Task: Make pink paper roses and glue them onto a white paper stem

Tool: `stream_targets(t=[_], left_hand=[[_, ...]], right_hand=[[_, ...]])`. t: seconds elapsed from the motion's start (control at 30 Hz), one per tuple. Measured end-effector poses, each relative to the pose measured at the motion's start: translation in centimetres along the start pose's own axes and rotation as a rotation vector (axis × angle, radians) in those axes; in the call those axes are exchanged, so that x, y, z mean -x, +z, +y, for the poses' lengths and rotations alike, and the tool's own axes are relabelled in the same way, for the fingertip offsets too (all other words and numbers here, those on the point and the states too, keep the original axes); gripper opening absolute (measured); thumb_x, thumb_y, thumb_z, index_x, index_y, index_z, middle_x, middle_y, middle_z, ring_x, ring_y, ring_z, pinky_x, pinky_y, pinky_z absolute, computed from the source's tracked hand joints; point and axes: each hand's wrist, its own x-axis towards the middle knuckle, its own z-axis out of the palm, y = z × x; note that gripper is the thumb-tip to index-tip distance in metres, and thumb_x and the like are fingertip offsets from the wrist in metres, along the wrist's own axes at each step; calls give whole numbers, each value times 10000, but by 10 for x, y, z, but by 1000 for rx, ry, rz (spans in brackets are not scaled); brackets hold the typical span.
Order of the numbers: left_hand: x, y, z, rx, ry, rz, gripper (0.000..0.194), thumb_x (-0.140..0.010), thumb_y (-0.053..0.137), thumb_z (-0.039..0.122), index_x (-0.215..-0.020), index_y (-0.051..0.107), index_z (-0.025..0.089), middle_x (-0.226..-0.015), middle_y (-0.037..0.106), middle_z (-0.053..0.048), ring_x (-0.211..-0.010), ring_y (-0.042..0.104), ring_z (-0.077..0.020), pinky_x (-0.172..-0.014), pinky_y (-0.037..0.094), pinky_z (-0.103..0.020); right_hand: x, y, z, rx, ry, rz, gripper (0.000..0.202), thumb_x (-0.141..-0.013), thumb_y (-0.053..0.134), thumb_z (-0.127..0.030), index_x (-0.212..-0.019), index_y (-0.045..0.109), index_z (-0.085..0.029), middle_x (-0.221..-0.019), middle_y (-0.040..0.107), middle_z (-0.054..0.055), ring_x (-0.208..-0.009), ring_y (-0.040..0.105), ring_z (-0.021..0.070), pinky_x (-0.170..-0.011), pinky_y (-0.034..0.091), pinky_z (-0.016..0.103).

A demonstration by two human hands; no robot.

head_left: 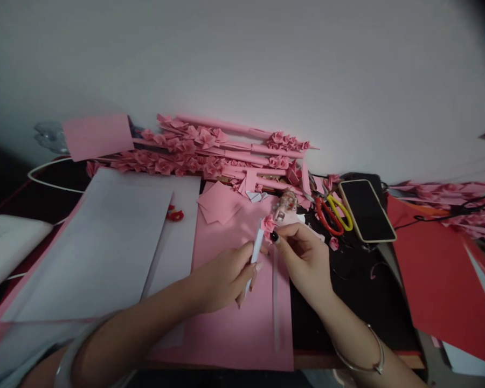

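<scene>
Over the pink sheet (242, 323), left hand (222, 277) grips a white stem (255, 253) — right hand (303, 253) pinches its paper rose (268, 223).

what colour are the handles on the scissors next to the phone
One red, one yellow, on the metal scissors beside the black phone; head view.

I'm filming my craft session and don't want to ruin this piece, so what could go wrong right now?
1. The small pink paper flower sits at the tip of the thin white paper stem; the right hand pinching it could crush the folds.
2. The left hand grips the stem mid-length, so it might bend.
3. The red and yellow handled scissors lie close to the right hand, easily knocked.
</scene>
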Motion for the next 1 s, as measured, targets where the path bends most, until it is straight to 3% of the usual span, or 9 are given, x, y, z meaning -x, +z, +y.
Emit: stream_targets(t=[0.23, 0.47, 0.67, 0.87, 1.0], left_hand=[[2, -3, 2, -49, -37, -4, 201, -957, 294, 306, -882, 439, 189, -655, 535, 57, -372, 476, -62, -433, 397, -215], [2, -6, 5, -2, -25, -50, 202, -963, 284, 324, -990, 441, 200, -640, 518, 63, -352, 438, -57, -412, 391, -207], [2, -6, 6, 48, -38, -35, 175, -954, 317, 315, -894, 428, 195, -634, 530, 58, -343, 440, -56, -382, 365, -198], [0, -5, 5, 155, -49, -42, 224, -963, 300, 306, -1104, 434, 194, -624, 511, 69, -340, 468, -56, -399, 378, -199], [-1, -3, 2, 184, -45, -45, 197, -964, 310, 313, -1004, 446, 176, -612, 524, 64, -353, 495, -65, -426, 383, -216]], right_hand=[[-8, -12, 0, 28, 32, -152, 41, -815, 559, -163, -783, 581, -173, -671, 562, -2, -600, 505, 123, -539, 390, 240], [-14, -21, -3, 44, 42, -262, 74, -836, 558, -199, -774, 584, -167, -662, 545, -6, -579, 477, 112, -526, 371, 234], [-15, -27, -7, 49, 37, -409, 103, -852, 560, -206, -780, 622, -166, -688, 587, 8, -623, 514, 122, -569, 415, 241], [-15, -26, -5, 53, 40, -268, 106, -842, 581, -239, -773, 622, -170, -707, 608, 16, -617, 539, 127, -555, 412, 244], [-13, -21, -2, 25, 52, -200, 124, -824, 611, -260, -742, 620, -167, -678, 607, 15, -595, 538, 126, -540, 411, 244]])
